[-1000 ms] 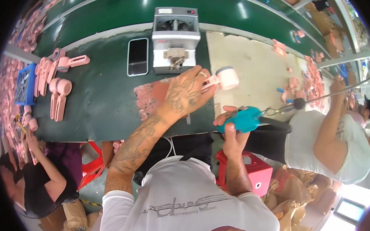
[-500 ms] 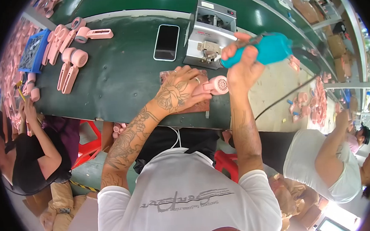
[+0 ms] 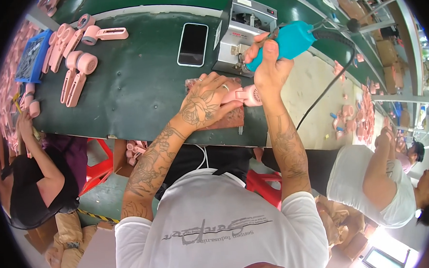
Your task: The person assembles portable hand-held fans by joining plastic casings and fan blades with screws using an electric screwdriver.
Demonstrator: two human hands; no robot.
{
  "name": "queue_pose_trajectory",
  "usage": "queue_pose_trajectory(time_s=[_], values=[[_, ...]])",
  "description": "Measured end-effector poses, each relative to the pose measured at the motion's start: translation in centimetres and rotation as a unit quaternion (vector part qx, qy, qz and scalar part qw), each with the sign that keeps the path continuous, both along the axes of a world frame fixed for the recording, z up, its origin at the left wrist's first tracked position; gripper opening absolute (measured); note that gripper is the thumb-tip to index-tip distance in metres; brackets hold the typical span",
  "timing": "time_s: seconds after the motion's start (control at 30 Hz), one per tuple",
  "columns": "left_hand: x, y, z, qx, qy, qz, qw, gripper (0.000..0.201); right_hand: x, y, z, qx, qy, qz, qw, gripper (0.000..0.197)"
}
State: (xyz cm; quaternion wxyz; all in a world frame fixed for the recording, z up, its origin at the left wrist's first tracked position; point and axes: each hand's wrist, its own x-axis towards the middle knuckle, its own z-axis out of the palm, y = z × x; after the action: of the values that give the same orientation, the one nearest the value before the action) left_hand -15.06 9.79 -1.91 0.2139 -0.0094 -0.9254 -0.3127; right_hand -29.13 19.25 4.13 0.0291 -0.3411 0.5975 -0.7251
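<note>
While the left hand (image 3: 208,101) lies across the work: its fingers lap over the far side of a pink hand fan (image 3: 253,96), thumb along the near side; that's a closed grip, and the handle is mostly hidden beneath it.
Right hand (image 3: 271,65): wrapped firmly round a teal power driver (image 3: 292,37), thumb along its body, nose end at the front of the grey machine (image 3: 250,25); can't tell from here whether the two touch.
Pink fan: down low over the worn reddish mat (image 3: 230,119), round head poking out past the left thumb, right beside the other wrist.
Its feel: light, I'd judge, hard stiff plastic, slightly slick on that smooth shell, with the grille likely the fragile bit.
Best hold: round the handle just short of the head, palm over the top, fingertips off the grille.
Driver: heavier by the look of it, a dark cable (image 3: 338,36) looping off its back end.
Green bench: phone (image 3: 193,45) lying left of the machine, then loose pink fans (image 3: 74,80) beside a blue tray (image 3: 49,51).
Neighbours: a co-worker in black (image 3: 40,191) off left, another in a white shirt (image 3: 360,182) off right.
</note>
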Motion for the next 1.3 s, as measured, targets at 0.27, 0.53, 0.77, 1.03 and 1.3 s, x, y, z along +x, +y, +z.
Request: queue_pose_trajectory(time_s=[0.27, 0.53, 0.77, 1.03, 1.3], values=[[-0.3, 0.2, 0.4, 0.013, -0.02, -0.016, 1.0, 0.048, 2.0, 3.2, 0.1, -0.025, -0.075, 0.007, 0.997, 0.039], [-0.3, 0.3, 0.3, 0.005, 0.003, -0.006, 1.0, 0.043, 2.4, 3.3, -1.5, -0.034, -0.103, 0.025, 0.994, 0.033], [-0.4, 0.3, 0.4, -0.001, -0.001, 0.0, 1.0, 0.039, 2.5, 2.7, -1.9, 0.006, -0.074, 0.024, 0.997, 0.044], [-0.2, 0.1, 1.0, -0.012, -0.049, -0.01, 0.999, 0.041, 2.2, 2.6, -1.6, 0.01, -0.071, 0.009, 0.997, 0.047], [0.1, 0.1, 0.4, -0.012, 0.0, -0.019, 1.0, 0.034, -0.2, 0.0, 0.3, -0.054, 0.004, -0.042, 0.998, 0.039]])
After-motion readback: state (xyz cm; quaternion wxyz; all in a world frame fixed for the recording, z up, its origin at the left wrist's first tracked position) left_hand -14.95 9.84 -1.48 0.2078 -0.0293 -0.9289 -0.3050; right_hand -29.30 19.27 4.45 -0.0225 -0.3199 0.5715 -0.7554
